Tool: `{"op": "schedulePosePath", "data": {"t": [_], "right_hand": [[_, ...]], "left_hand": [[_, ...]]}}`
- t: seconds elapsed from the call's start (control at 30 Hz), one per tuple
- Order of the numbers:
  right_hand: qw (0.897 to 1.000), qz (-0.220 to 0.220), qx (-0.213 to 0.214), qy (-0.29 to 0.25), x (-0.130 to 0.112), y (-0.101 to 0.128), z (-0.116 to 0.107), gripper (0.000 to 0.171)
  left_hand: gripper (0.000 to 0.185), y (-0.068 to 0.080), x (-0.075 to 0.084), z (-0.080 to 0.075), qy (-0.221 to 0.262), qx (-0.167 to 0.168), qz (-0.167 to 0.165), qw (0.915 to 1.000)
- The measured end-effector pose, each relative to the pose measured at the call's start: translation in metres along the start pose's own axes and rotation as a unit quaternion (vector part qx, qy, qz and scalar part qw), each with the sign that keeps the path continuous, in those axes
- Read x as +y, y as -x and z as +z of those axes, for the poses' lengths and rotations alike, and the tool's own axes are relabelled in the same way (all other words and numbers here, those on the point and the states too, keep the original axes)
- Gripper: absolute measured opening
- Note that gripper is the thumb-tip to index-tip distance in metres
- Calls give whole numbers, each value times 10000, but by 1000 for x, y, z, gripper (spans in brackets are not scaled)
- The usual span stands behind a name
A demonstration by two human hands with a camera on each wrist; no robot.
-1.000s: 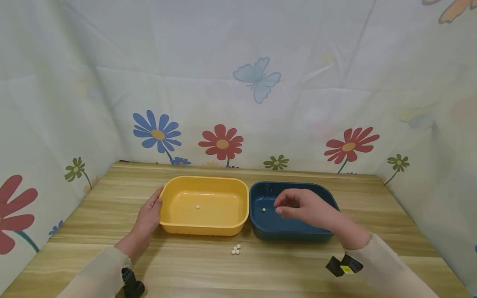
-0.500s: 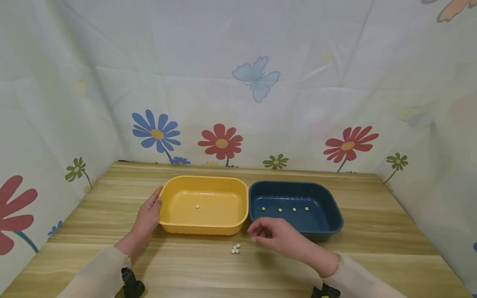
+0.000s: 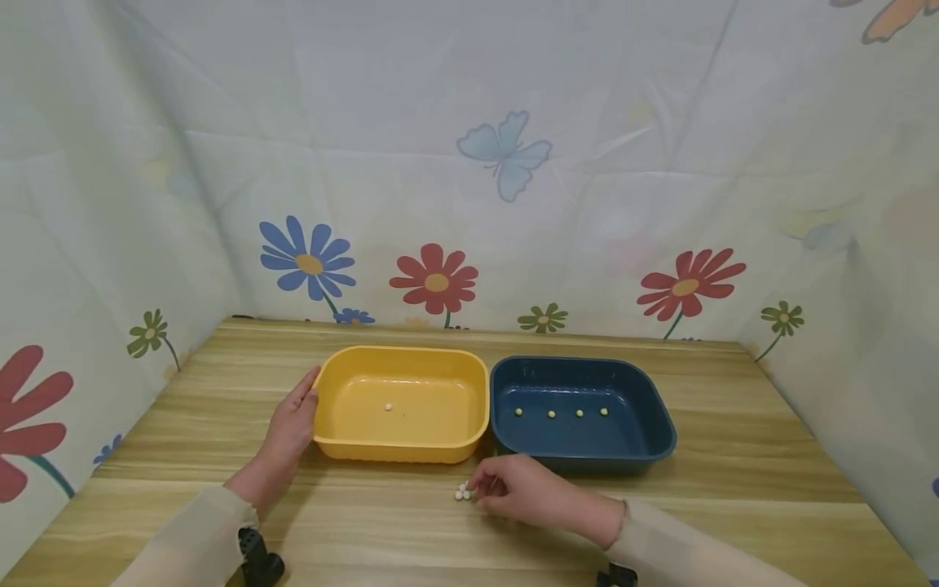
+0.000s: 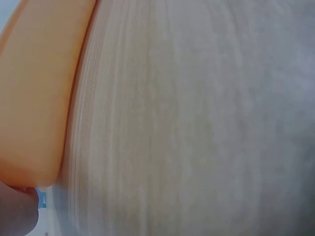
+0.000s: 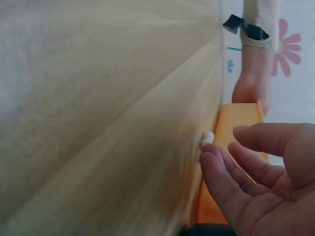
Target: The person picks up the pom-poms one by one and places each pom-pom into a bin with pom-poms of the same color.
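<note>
- The right hand (image 3: 522, 497) lies low on the table (image 3: 660, 505), in front of the gap between the two tubs, its fingertips at the small heap of white beads (image 3: 463, 492).
- In the right wrist view its fingers (image 5: 221, 172) are loosely bent and apart, the palm bare; nothing is pinched between them. The nearest fingertip is just beside a bead (image 5: 207, 138), and whether it touches cannot be told.
- The beads sit on the bare wood, just in front of the yellow tub (image 3: 399, 447) and near its right front corner.
- The left hand (image 3: 293, 424) rests flat against the yellow tub's left wall, fingers straight along the rim, not curled round it. The left wrist view shows only the tub wall (image 4: 34, 98), blurred, and wood.
- One white bead (image 3: 388, 406) lies on the floor of the yellow tub.
- The blue tub (image 3: 587, 450) stands touching the yellow one on its right, with four yellow beads (image 3: 551, 414) in a row across its floor.
</note>
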State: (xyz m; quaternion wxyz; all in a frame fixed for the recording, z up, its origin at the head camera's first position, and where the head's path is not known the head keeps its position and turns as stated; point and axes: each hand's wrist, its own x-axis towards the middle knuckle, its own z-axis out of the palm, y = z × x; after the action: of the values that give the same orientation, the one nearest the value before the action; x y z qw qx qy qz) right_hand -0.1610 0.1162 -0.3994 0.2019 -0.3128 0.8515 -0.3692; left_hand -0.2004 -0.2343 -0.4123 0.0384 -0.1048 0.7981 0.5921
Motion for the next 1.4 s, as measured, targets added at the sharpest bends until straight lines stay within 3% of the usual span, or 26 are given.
{"op": "schedulePosePath", "data": {"t": [0.4, 0.9, 1.07, 1.4], "right_hand": [[9980, -206, 45, 600, 5, -14, 9, 11], [9959, -177, 133, 881, 6, -22, 17, 4], [9976, -124, 130, 665, 4, -22, 17, 5], [9985, 278, -123, -455, -1, -15, 11, 6]], "left_hand": [[55, 0, 0, 0, 9, 12, -5, 10000], [55, 1, 0, 0, 18, 36, -4, 10000], [56, 1, 1, 0, 68, -14, -5, 10000], [56, 2, 1, 0, 19, 24, -7, 10000]]}}
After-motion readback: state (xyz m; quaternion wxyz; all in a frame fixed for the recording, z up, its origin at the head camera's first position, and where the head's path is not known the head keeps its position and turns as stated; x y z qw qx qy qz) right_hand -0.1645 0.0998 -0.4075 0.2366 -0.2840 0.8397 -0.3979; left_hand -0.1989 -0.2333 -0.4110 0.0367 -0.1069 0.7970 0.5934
